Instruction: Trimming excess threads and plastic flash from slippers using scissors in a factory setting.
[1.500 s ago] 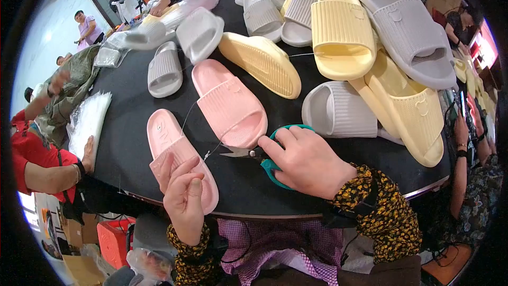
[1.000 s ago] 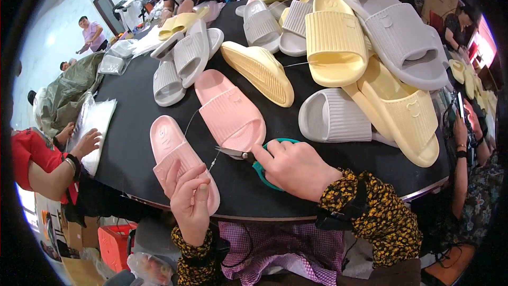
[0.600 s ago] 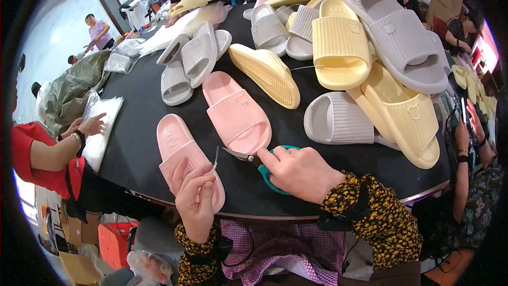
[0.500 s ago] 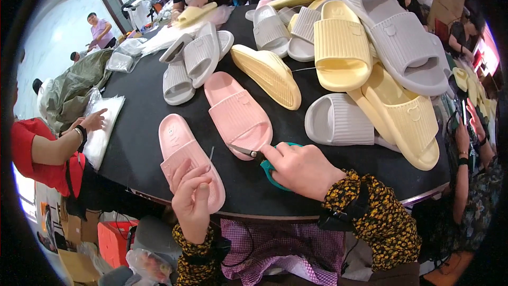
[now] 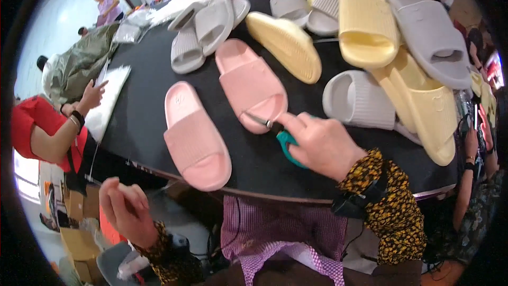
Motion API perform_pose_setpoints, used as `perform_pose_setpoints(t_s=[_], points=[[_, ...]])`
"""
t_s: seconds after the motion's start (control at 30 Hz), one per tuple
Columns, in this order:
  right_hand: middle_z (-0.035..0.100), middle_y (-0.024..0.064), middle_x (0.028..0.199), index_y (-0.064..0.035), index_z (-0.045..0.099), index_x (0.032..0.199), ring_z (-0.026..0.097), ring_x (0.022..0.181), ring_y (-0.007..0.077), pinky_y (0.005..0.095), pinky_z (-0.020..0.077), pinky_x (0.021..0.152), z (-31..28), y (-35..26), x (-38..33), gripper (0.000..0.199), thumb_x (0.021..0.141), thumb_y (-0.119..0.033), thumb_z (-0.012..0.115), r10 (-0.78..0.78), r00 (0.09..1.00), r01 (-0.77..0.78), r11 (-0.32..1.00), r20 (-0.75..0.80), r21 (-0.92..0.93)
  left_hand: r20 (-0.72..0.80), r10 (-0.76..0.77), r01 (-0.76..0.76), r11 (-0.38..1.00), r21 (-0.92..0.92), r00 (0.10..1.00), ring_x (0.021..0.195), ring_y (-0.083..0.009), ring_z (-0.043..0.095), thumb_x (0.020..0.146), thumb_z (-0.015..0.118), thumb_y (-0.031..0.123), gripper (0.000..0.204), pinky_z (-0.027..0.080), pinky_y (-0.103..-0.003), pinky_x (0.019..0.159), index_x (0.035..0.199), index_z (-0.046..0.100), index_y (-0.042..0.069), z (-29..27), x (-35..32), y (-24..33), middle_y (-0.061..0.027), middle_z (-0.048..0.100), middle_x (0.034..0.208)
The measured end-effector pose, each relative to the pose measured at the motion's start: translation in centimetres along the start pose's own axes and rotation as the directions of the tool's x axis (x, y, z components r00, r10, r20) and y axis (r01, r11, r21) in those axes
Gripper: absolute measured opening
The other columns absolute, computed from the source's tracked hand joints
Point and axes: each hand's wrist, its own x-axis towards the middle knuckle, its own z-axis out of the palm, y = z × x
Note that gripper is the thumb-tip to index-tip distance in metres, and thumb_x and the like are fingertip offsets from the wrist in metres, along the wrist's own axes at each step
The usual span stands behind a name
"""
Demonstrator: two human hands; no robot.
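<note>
My right hand [image 5: 320,143] grips green-handled scissors [image 5: 280,135], their blades lying at the toe edge of a pink slide sandal [image 5: 251,82] on the black table [image 5: 143,111]. A second pink slide [image 5: 193,135] lies to its left, near the table's front edge. Below that edge, off the table, my left hand [image 5: 127,209] hangs with fingers loosely curled; whether it holds anything is not visible.
Several grey and yellow slides are piled across the back and right of the table, with a grey slide [image 5: 357,100] just beyond my right hand. A person in a red top [image 5: 45,127] at the left touches a white sheet [image 5: 108,100]. Another person's arm [image 5: 468,180] is at the right.
My left hand has dropped off the near pink slide and down below the table edge. The right hand stays with the scissors at the far pink slide.
</note>
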Motion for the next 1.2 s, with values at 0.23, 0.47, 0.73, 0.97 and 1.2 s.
perform_pose_setpoints(t_s=[0.23,0.47,0.73,0.97,1.2], points=[[0.057,0.0103,0.076,-0.0069,0.05,0.105,0.061,0.064,0.0289,0.0374,0.0502,0.053,0.2,-0.2,0.4,0.033,0.076,-0.017,0.063,-0.025,0.999,0.026,0.998,-0.033,0.051,-0.215,-0.199,0.271,0.88,0.39,0.956,0.048,-0.0043,0.036,0.096,0.047,0.015,0.019,0.029,-0.019,0.043,0.102,0.058,0.0,-6.2,-0.8,-3.2,-0.0002,0.047,0.059],[0.057,0.0099,0.076,-0.0079,0.05,0.111,0.061,0.063,0.0283,0.0374,0.05,0.053,0.2,-0.4,0.2,0.038,0.077,-0.018,0.064,-0.004,1.0,0.006,0.999,-0.028,0.044,-0.093,-0.03,0.095,0.512,0.854,0.995,0.062,-0.0173,0.058,0.091,0.053,0.015,0.022,0.045,-0.026,0.056,0.104,0.059,-0.001,-14.7,-4.7,-12.6,-0.0068,0.06,0.068],[0.056,0.0105,0.076,-0.0062,0.05,0.113,0.061,0.062,0.0281,0.037,0.0502,0.053,0.2,-0.1,0.2,0.041,0.076,-0.018,0.063,-0.008,1.0,0.008,0.999,-0.008,0.043,-0.053,-0.282,0.102,0.161,0.982,0.958,0.103,-0.0355,0.054,0.084,0.055,0.008,0.033,0.041,-0.037,0.091,0.115,0.054,-0.002,-15.6,-6.4,-14.6,-0.0218,0.057,0.112],[0.058,0.0112,0.079,-0.0089,0.052,0.112,0.06,0.064,0.03,0.0379,0.05,0.054,-0.2,-0.1,0.2,0.041,0.074,-0.012,0.066,0.047,0.999,-0.044,0.994,-0.027,0.099,0.164,-0.013,-0.118,0.635,0.763,0.986,0.109,-0.0283,0.052,0.09,0.051,0.008,0.028,0.037,-0.034,0.097,0.115,0.053,-0.003,-2.3,1.8,-6.3,-0.0159,0.055,0.119],[0.058,0.012,0.076,-0.0063,0.051,0.109,0.061,0.065,0.0295,0.0377,0.0508,0.054,-0.3,0.3,0.0,0.037,0.075,-0.016,0.064,0.049,0.998,-0.047,0.996,-0.024,0.077,0.606,-0.232,-0.392,0.58,0.714,0.761,0.097,-0.0307,0.056,0.084,0.059,0.016,0.038,0.042,-0.039,0.085,0.116,0.052,-0.005,5.5,6.1,-5.3,-0.0168,0.058,0.104]])
